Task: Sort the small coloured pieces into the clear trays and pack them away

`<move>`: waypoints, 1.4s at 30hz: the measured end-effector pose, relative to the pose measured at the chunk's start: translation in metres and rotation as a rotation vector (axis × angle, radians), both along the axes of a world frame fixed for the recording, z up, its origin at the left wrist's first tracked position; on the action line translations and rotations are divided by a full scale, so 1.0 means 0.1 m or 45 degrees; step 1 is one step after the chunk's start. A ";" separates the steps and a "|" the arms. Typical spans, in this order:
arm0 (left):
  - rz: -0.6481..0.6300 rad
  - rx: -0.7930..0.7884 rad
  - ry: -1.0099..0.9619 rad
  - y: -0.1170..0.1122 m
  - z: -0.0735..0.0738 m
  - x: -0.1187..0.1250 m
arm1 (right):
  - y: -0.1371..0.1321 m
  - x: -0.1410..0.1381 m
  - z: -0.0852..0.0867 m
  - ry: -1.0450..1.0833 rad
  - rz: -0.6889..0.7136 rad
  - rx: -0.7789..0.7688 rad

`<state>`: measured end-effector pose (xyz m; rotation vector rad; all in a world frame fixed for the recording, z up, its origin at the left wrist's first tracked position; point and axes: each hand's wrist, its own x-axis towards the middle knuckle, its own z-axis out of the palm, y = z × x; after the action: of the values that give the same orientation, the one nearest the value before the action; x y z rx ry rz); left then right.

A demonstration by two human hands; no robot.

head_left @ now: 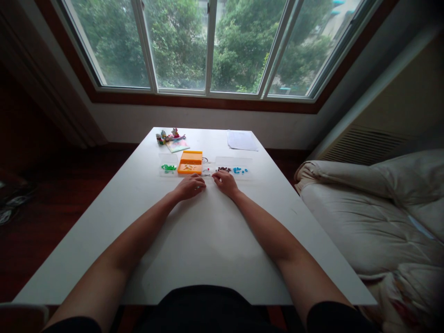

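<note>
My left hand (190,186) is just in front of an orange box (190,173), its fingers bent and close together. To its right, my right hand (225,181) has its fingertips pinched, in front of the small dark brown beads (224,169). Whatever either hand holds is too small to make out. A thin cord-like line (206,175) shows between the hands, with a tiny red piece (208,169) behind it. The orange box has its lid raised and small yellowish pieces inside. Green beads (168,168) lie in a clear tray on the left, blue beads (239,170) on the right.
The white table (211,240) stands below a window. At its back left are small figurines (166,136) and a colourful card (178,146); white paper sheets (242,140) lie at the back right. A cream sofa (347,208) stands to the right.
</note>
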<state>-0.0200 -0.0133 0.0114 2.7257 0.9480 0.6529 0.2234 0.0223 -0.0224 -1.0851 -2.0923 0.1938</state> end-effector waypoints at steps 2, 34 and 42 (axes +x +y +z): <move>0.058 0.014 -0.042 0.03 -0.02 -0.02 | 0.00 0.00 0.00 0.006 0.004 -0.001; 1.028 0.051 -0.336 0.49 -0.23 -0.82 | 0.01 0.00 -0.02 -0.001 -0.002 -0.025; 0.395 0.006 -0.190 0.23 -0.09 -0.32 | 0.00 0.00 -0.01 -0.003 0.012 -0.019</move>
<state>-0.0515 0.0096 0.0027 2.5112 1.3440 0.8972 0.2231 0.0225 -0.0230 -1.0853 -2.1018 0.2131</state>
